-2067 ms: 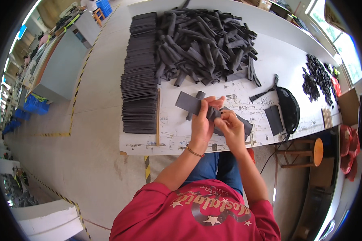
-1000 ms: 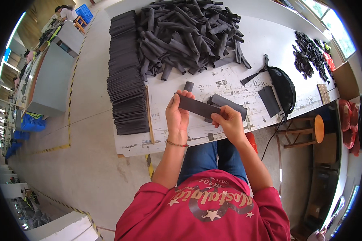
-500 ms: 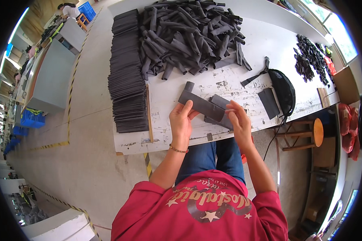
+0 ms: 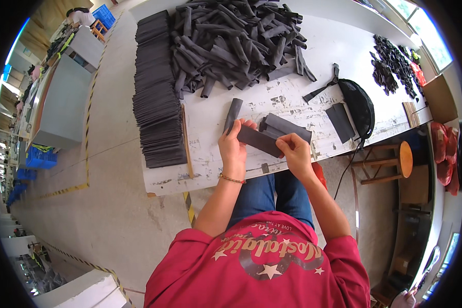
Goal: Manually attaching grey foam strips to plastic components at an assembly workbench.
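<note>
Between my hands stretches a flat dark grey fabric strip (image 4: 260, 142) over the front of the table. My left hand (image 4: 233, 150) grips its left end, thumb on top. The fingertips of my right hand (image 4: 296, 154) pinch the right end. Just beyond my left hand lies a narrow rolled dark piece (image 4: 233, 113); whether the fingers touch it I cannot tell. Behind the strip, a few folded dark fabric pieces (image 4: 288, 127) rest overlapping on the table.
A long, tight row of folded dark fabric (image 4: 158, 97) lines the table's left side. Beside it spreads a big heap of rolled dark pieces (image 4: 236, 43). To the right are a flat dark piece (image 4: 340, 123), a black pouch with a strap (image 4: 358, 110) and a wooden stool (image 4: 404, 159).
My right fingers have closed on the strip's right end, and the strip has come slightly nearer me. The folded pieces behind it are more exposed. The view has shifted a little.
</note>
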{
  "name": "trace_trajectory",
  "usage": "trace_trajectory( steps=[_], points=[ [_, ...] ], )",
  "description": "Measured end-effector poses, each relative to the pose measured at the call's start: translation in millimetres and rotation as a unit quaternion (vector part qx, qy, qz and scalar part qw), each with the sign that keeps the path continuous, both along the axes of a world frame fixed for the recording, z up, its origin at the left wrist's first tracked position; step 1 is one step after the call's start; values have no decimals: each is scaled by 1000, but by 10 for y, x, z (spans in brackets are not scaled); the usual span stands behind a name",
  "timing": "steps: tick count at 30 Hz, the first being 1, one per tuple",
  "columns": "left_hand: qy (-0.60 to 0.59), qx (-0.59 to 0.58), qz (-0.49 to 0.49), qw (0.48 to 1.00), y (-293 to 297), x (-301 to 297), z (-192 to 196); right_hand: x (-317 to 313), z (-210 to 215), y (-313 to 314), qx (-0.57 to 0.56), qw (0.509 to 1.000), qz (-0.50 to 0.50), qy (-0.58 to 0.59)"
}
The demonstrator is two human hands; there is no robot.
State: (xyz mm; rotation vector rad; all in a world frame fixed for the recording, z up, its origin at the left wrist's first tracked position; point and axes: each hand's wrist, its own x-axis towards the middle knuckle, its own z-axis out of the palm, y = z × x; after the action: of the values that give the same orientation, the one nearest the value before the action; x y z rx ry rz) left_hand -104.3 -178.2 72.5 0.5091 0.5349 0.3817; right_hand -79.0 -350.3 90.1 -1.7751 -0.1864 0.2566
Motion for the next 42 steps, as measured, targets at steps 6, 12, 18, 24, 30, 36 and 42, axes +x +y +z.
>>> trace_trajectory(
  steps=[6,12,18,24,30,36,42],
  points=[
    [47,195,133,971,495,96,-241,47,138,-443,-44,998,-8,42],
    [184,556,20,810,1023,390,-503,211,-21,-935,29,994,-56,85],
    [213,775,-50,593,739,529,-646,111,-109,-850,-186,980,-59,-36],
    [139,823,-61,548,863,380,-340,676,-244,-1327,-376,879,-170,-241],
    [114,656,-115,737,839,368,-560,1424,-793,-1784,-605,741,-50,-287],
    [62,297,-51,951,842,311,-834,1465,-692,-1652,-695,649,88,-296],
    [50,110,15,993,840,55,-680,795,-843,-1703,-654,694,53,-297]
  ],
)
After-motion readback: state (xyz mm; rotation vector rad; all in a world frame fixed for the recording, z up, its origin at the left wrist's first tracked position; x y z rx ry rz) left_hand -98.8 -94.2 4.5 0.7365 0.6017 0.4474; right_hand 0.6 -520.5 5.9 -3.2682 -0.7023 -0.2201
